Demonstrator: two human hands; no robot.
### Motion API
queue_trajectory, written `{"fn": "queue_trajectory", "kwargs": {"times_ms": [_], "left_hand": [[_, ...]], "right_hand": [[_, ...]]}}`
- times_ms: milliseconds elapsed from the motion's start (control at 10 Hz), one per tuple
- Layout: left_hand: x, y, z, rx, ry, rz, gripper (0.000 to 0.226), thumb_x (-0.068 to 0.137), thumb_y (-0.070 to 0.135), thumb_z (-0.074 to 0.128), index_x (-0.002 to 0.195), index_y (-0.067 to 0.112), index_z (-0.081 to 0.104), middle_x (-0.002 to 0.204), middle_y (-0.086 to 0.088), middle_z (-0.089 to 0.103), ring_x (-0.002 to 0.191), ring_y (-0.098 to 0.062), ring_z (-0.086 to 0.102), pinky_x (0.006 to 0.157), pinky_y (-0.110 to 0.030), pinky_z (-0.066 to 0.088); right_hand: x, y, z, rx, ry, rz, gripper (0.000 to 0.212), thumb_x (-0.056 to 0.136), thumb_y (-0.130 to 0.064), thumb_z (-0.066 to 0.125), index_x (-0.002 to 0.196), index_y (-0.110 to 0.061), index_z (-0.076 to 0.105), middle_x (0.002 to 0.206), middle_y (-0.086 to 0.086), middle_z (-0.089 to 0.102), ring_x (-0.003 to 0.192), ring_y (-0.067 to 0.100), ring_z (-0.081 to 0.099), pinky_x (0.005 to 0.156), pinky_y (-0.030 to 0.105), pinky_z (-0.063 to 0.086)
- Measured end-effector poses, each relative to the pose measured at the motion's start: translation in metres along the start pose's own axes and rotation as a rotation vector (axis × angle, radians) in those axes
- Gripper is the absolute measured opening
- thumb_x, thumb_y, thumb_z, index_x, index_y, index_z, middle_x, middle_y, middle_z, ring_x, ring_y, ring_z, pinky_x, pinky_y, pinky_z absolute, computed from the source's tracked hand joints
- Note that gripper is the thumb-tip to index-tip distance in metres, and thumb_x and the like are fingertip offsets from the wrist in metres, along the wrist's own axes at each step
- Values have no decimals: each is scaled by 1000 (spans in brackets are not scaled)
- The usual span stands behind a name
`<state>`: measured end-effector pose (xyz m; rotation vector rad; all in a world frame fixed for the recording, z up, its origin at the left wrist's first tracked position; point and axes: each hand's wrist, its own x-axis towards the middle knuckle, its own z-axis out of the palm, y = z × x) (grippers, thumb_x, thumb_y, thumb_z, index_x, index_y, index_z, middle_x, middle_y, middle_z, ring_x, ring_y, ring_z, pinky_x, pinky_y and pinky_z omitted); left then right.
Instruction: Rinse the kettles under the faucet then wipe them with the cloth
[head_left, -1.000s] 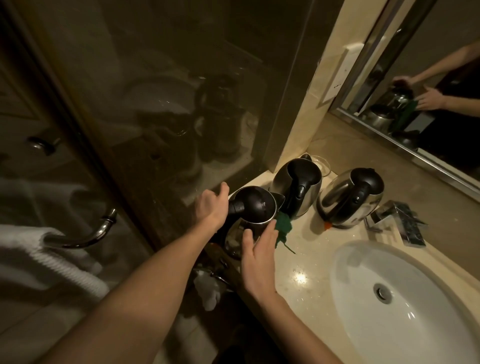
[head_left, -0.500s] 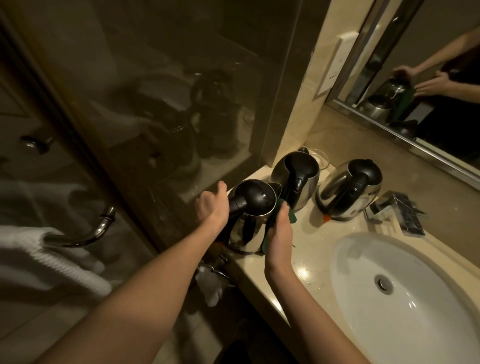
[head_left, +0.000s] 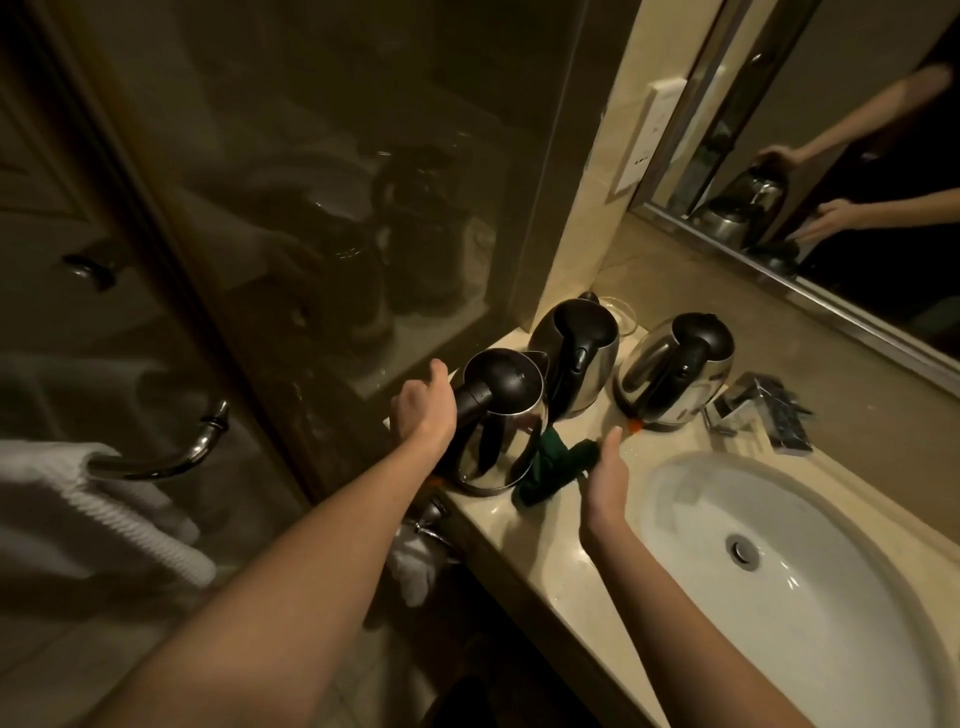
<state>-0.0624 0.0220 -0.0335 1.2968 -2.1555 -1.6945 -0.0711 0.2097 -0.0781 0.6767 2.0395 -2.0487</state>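
Steel kettle with black lid stayed gripped by the left hand; the right hand drew the dark green cloth away from it, its hold unclear. Wiping of this one was probably finished.

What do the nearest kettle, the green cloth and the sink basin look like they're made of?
Shiny silver kettle with black lid: likely polished stainless steel, mirroring its surroundings; lid and handle look like black plastic. Dark green cloth: soft fabric, crumpled into folds. White oval sink basin: probably glazed ceramic, glossy with highlights.
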Motion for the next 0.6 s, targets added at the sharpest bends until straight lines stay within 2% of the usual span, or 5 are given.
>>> {"fn": "queue_trajectory", "kwargs": {"times_ms": [200, 300, 400, 500, 600], "left_hand": [[-26, -7, -27, 20, 7, 111, 51, 105, 40, 37, 131, 1, 57, 140, -18, 53, 135, -30, 42, 107, -40, 35], [-39, -18, -39, 5, 29, 151, 44, 104, 40, 40, 120, 4, 59, 134, -16, 54, 131, -29, 44, 104, -42, 38], [-55, -22, -51, -67, 45, 166, 42, 104, 41, 41, 111, 5, 61, 120, -11, 58, 112, -22, 53, 89, -34, 41], [-83, -18, -67, -212, -141, 154, 46, 103, 46, 42, 90, 6, 61, 82, -7, 56, 67, -14, 50, 63, -27, 40], [-112, -5, -94, -431, -521, 56, 60, 94, 68, 36, 62, 18, 40, 58, -2, 37, 47, -13, 30, 45, -23, 23]], "right_hand": [[4, 9, -56, -425, 36, 68, 52, 104, -42, 29, 131, 0, 46, 122, 18, 52, 111, 32, 51, 104, 54, 41], [-8, 8, -74, -539, 31, 55, 46, 103, -38, 35, 115, 4, 52, 112, 21, 56, 97, 33, 55, 96, 54, 47], [-37, -13, -78, -406, -86, 32, 47, 104, -38, 36, 123, 2, 52, 112, 18, 57, 98, 34, 58, 85, 44, 52], [-78, -48, -75, -215, -290, -13, 61, 101, -53, 33, 114, 0, 60, 102, 20, 66, 85, 32, 64, 69, 36, 53], [-121, -89, -72, -42, -572, -33, 81, 95, -67, 20, 82, 2, 61, 74, 21, 61, 60, 29, 57, 55, 31, 44]]}}
